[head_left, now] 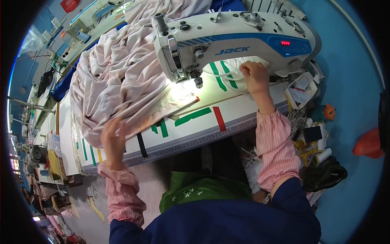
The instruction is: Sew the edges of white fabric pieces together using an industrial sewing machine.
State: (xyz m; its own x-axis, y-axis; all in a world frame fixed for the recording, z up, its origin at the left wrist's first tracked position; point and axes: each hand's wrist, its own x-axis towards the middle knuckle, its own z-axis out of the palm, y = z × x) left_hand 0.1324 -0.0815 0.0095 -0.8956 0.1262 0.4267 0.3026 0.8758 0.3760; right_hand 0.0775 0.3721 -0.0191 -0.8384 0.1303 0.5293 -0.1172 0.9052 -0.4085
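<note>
A large heap of pale pink fabric (pixel 122 61) covers the left of the sewing table, and one edge of it runs under the needle area of a white and blue sewing machine (pixel 239 38). My left hand (pixel 113 140), blurred by motion, is over the fabric's near left edge with thumb and fingers apart. Under the machine's arm, my right hand (pixel 256 77) has its fingers closed in a pinch on a thin white tape (pixel 227 75), which loops across the table. The machine's lamp brightly lights the needle area, where details are washed out.
Green, red and black tape strips (pixel 219 118) mark the white tabletop. A ruler strip (pixel 187 143) follows its front edge. Right of the machine are a small white box (pixel 301 90), thread spools (pixel 323 156) and a dark pouch (pixel 325 175). Another sewing machine (pixel 87 20) stands far left.
</note>
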